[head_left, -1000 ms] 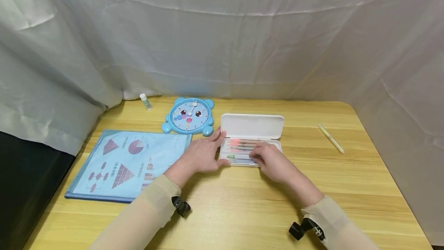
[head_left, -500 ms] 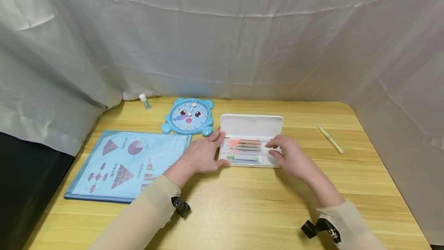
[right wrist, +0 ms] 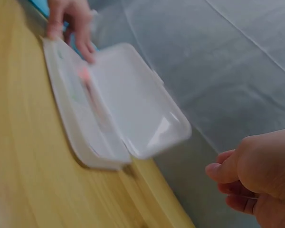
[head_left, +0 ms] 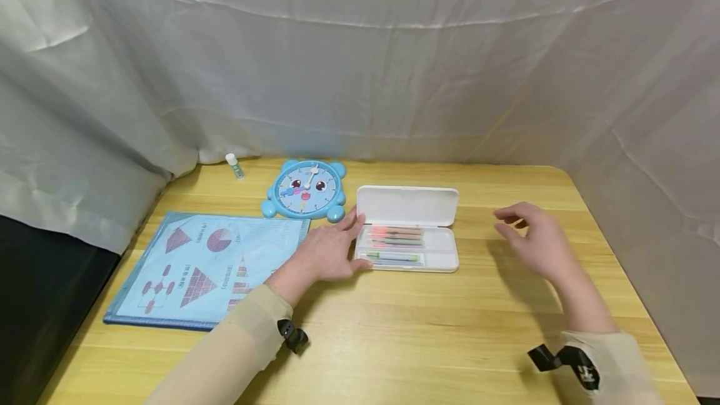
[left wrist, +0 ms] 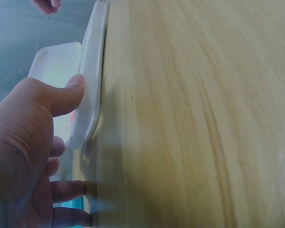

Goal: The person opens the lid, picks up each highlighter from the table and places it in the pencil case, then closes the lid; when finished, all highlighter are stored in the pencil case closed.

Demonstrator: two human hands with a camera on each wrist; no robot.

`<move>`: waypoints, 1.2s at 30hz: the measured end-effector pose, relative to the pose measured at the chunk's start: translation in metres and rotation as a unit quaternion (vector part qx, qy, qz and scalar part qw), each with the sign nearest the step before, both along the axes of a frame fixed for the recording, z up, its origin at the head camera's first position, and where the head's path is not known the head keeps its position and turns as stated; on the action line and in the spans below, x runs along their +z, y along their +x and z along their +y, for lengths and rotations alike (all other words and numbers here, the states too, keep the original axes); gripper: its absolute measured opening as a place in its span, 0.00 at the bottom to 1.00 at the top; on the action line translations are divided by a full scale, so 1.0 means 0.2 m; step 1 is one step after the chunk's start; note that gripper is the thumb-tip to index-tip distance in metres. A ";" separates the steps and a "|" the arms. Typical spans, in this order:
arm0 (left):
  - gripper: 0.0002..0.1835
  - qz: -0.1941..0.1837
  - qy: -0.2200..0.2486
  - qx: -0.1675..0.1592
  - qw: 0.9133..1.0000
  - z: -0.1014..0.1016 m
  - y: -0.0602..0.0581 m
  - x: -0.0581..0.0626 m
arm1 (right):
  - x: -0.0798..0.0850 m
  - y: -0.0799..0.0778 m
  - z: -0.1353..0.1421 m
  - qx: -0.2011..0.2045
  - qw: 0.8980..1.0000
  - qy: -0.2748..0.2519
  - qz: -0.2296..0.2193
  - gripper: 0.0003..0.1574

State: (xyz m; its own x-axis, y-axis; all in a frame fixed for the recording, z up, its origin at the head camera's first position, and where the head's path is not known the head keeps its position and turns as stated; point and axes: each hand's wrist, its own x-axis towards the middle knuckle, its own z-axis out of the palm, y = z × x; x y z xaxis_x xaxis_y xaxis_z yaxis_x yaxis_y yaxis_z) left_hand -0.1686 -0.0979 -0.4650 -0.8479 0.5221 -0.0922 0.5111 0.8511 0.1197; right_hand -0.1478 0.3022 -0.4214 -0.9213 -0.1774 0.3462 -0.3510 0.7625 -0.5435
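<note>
A white pencil case [head_left: 441, 249] stands with its lid [head_left: 407, 205] raised. Several pens [head_left: 396, 235] lie in its left part, and a green-marked one [head_left: 396, 257] lies in the front compartment. My left hand [head_left: 329, 252] holds the case's left end, thumb [left wrist: 75, 92] at the front edge and fingers toward the back corner. Over the table to the right of the case, my right hand [head_left: 537, 242] holds nothing, its fingers loosely bent. In the right wrist view it is apart from the case. The pale yellow pen seen earlier is hidden behind this hand.
A blue clock toy [head_left: 306, 187] with a face lies behind my left hand. Left of it are a glue stick [head_left: 235, 166] and a blue document pouch [head_left: 191, 267] printed with shapes. Grey cloth [head_left: 394, 80] hangs along the back and sides of the table.
My right hand has left the pens in the case and moved right, over where the pale yellow pen lay. The left hand has stayed at the case's end.
</note>
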 end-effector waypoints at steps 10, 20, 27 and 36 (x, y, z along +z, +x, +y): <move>0.57 0.000 0.000 0.001 1.000 0.00 0.01 0.00 | -0.06 -0.04 0.30 -0.110 0.993 -0.015 -0.027 0.14; 0.57 -0.001 0.002 0.001 1.000 -0.01 0.00 -0.01 | -0.22 -0.05 0.46 -0.128 0.987 0.029 -0.092 0.20; 0.57 0.000 0.007 0.000 1.000 0.00 0.00 -0.01 | -0.33 -0.04 0.50 -0.145 0.984 0.043 -0.094 0.14; 0.57 -0.001 -0.006 -0.001 1.000 0.00 0.00 0.00 | -0.35 -0.04 0.49 -0.156 0.983 0.048 -0.079 0.09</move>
